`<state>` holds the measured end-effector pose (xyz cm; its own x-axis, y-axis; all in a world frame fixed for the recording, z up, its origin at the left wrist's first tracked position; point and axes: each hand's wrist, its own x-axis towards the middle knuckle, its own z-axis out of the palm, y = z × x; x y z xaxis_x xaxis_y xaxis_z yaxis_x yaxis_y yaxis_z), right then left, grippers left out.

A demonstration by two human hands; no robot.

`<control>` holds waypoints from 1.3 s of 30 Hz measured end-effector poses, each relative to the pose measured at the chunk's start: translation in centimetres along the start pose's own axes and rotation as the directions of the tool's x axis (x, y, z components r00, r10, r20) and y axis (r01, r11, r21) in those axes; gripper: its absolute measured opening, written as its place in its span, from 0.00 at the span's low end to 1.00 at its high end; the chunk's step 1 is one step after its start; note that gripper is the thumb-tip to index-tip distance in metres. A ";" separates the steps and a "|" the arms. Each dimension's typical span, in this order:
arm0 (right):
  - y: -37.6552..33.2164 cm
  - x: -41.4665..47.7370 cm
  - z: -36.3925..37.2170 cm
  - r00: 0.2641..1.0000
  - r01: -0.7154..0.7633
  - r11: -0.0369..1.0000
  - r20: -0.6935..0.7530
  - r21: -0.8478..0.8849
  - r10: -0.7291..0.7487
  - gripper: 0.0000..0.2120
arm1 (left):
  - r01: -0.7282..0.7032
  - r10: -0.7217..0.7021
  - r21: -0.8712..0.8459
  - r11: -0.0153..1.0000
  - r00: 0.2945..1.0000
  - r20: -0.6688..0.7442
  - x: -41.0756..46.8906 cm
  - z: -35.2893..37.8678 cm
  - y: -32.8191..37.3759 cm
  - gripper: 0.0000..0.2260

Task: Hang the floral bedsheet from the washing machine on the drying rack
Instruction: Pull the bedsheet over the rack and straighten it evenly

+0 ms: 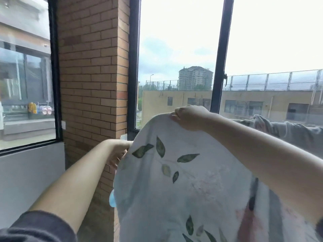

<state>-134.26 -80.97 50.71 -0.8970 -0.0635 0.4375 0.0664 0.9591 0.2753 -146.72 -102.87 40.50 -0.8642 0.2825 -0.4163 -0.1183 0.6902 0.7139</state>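
Both bare forearms reach up and forward, the right hand (187, 117) pinching the top edge of the white fabric bedsheet printed with green leaves (174, 180), the left hand (119, 152) lower, gripping its left edge, half hidden behind the cloth, before the black-framed window (221, 67).

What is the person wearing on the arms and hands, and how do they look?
Both forearms are bare. A dark grey fabric sleeve is pushed up on the left arm; a similar dark cuff edge shows on the right arm. The left grip and the right grip are bare hands: no gloves, rings or watch visible.
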 end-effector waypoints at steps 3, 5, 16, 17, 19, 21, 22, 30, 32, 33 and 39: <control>-1.4 1.0 -0.1 0.999 -0.019 1.000 0.044 0.019 0.018 0.20 | -0.075 0.077 -0.069 0.995 0.997 0.025 1.9 -0.4 -0.8 0.19; -2.3 1.6 -0.3 0.997 -0.004 0.999 0.082 0.042 0.001 0.21 | -0.134 0.130 -0.264 0.955 0.991 -0.033 2.2 -1.0 -0.7 0.11; -6.5 10.6 -0.5 0.918 -0.008 0.925 0.370 0.379 -0.144 0.18 | -0.676 0.458 -0.614 0.407 0.733 -0.503 1.2 -9.0 2.3 0.13; -6.9 11.8 -0.2 0.890 -0.023 0.895 0.416 0.446 -0.185 0.19 | -0.690 0.470 -0.595 0.411 0.720 -0.510 1.5 -9.9 2.0 0.12; -8.1 13.8 0.6 0.849 -0.046 0.847 0.467 0.530 -0.246 0.20 | -0.696 0.473 -0.572 0.434 0.717 -0.512 2.3 -11.7 1.3 0.10; -9.4 16.1 1.5 0.822 -0.045 0.812 0.484 0.582 -0.300 0.24 | -0.696 0.470 -0.548 0.464 0.717 -0.515 3.0 -13.5 0.5 0.08; -10.5 17.5 1.8 0.806 -0.050 0.794 0.494 0.606 -0.326 0.27 | -0.696 0.478 -0.533 0.481 0.718 -0.507 3.6 -14.9 0.0 0.08; -19.4 26.6 5.0 0.620 0.022 0.809 0.626 0.588 -0.472 0.32 | -0.644 0.557 -0.522 0.559 0.758 -0.339 5.8 -21.7 -4.2 0.13; -21.3 27.3 5.0 0.610 0.005 0.796 0.629 0.605 -0.482 0.18 | -0.636 0.563 -0.528 0.562 0.762 -0.319 6.0 -22.8 -5.5 0.13; -22.2 27.7 5.1 0.625 -0.025 0.787 0.624 0.617 -0.469 0.10 | -0.638 0.566 -0.518 0.570 0.762 -0.315 6.2 -23.4 -6.3 0.14; -26.7 29.8 6.6 0.604 -0.125 0.769 0.664 0.626 -0.442 0.08 | -0.631 0.583 -0.531 0.566 0.762 -0.283 7.0 -25.7 -9.7 0.15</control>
<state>-165.61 -106.61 50.76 -0.8608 -0.2790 -0.4255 -0.1104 0.9188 -0.3791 -164.24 -124.74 45.11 -0.8655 0.4293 0.2583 0.2184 -0.1408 0.9657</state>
